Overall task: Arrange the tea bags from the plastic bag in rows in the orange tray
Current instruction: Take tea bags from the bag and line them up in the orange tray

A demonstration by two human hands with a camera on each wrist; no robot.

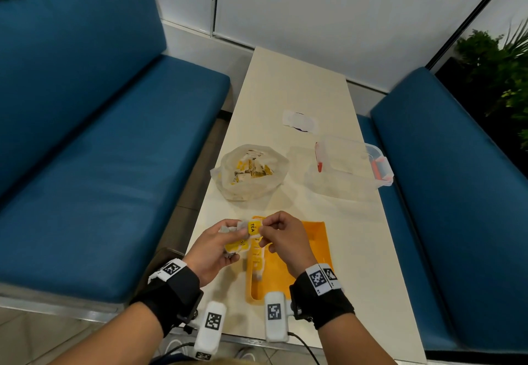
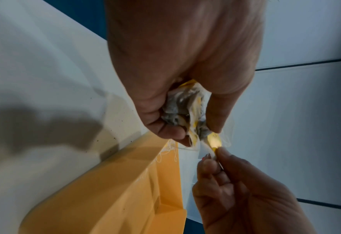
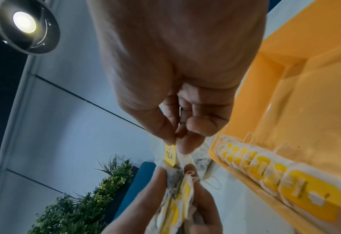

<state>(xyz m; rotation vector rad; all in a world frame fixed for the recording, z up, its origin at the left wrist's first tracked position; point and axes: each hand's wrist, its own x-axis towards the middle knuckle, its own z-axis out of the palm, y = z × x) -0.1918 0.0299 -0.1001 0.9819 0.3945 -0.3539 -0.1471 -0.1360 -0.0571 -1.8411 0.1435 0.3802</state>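
My left hand [image 1: 220, 243] grips a bunch of tea bags [image 2: 187, 109] above the left edge of the orange tray [image 1: 317, 253]. My right hand [image 1: 281, 236] pinches the yellow "TEA" tag [image 1: 253, 228] of one tea bag at the top of that bunch; the tag [image 3: 170, 154] sits between thumb and forefinger. A row of white and yellow tea bags [image 3: 265, 172] stands along the tray's left side [image 1: 255, 261]. The plastic bag [image 1: 251, 171] with more tea bags lies open on the table beyond the tray.
A clear plastic container [image 1: 348, 164] with red latches stands right of the plastic bag. A torn white wrapper [image 1: 300, 121] lies farther back. Blue benches [image 1: 100, 150] flank the narrow cream table [image 1: 294, 84]. A plant [image 1: 497, 64] stands at right.
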